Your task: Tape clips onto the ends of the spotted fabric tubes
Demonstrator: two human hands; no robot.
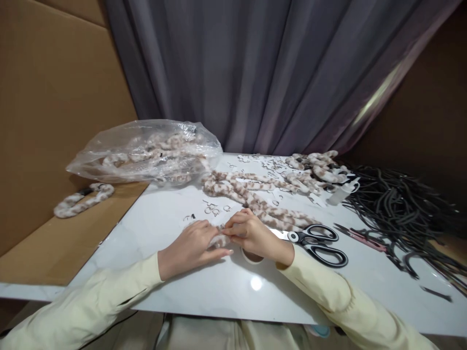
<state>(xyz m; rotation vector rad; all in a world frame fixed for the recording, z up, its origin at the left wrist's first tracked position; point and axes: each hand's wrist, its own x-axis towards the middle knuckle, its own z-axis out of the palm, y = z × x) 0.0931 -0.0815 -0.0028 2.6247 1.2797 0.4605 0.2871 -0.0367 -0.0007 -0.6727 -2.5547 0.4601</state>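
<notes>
A short piece of white-and-brown spotted plush cord (pixel 220 241) sits between my hands, mostly covered by fingers. My left hand (pixel 195 247) is closed around its left side, with the thumb stretched out below. Fingertips of my right hand (pixel 251 232) pinch its upper right end; whatever small part lies there is hidden. Beneath the right wrist shows the edge of a round white roll (pixel 252 259). Large black-and-grey scissors (pixel 321 245) lie right of that hand, blades partly behind it. Several metal rings (pixel 212 209) rest just beyond my hands.
Long spotted plush cords (pixel 262 204) stretch across the table (pixel 164 296). A clear plastic bag (pixel 146 150) of plush loops stands back left, near a loose loop (pixel 83 200) on cardboard (pixel 47 248). At right are pink-handled snips (pixel 365 238), a white bottle (pixel 340 195) and black cords (pixel 394 199).
</notes>
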